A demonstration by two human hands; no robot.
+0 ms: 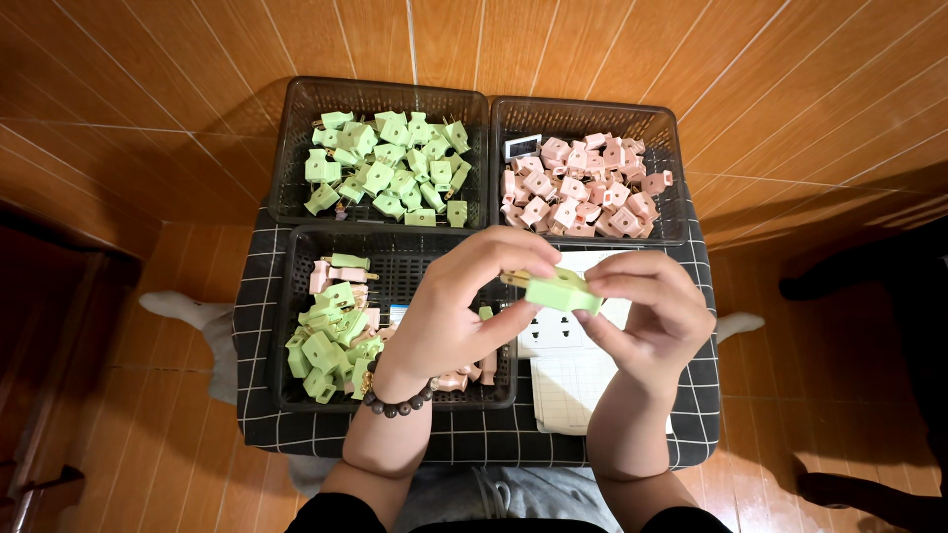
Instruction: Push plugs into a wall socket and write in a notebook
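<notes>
Head view: you sit over three trays.
Near tray (pixel 296 395): mixed green and pink plugs.
Left hand (pixel 456 314): pinches the prong end.
Right hand (pixel 647 314): grips body.
Green plug (pixel 561 290): between both hands, long axis left-right, prongs toward your left.

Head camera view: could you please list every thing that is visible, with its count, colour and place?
baskets: three, dark mesh, on the cloth.
green plug parts: many, back left basket; more in the front basket.
pink plug parts: many, back right basket.
checked cloth: one, black with white lines, under the baskets.
paper sheet: one, white, right of the front basket.
green plug: one, held by both hands.
bead bracelet: one, dark, left wrist.
left hand: gripping the plug.
right hand: gripping the plug.
</notes>
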